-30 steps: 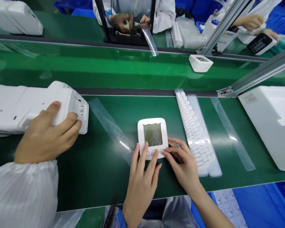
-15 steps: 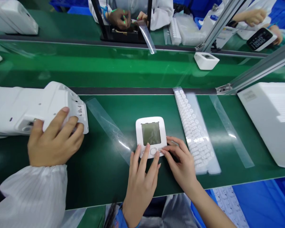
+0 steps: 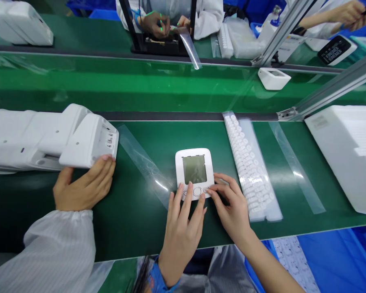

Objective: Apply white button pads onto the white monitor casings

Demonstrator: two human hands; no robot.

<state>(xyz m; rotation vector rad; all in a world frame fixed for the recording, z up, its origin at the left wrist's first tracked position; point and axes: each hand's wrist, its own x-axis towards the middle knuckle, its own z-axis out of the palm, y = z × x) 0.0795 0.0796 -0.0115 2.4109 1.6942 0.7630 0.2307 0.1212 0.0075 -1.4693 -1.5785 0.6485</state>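
Both hands on a white monitor unit

The left hand [image 3: 183, 228] lays flat, extended fingers on the unit [image 3: 194, 172], steadying it on the green bench [image 3: 134, 219], while the right hand [image 3: 232, 207] presses pinched fingertips at its button row, gripping nothing.

On the counter [image 3: 134, 228], the monitor [image 3: 194, 171] lies between a film strip [image 3: 143, 162] at left and a button sheet [image 3: 250, 167] at right.

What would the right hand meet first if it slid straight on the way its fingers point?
The right hand points up-left; its fingertips already touch the white device, at its lower-right button edge.
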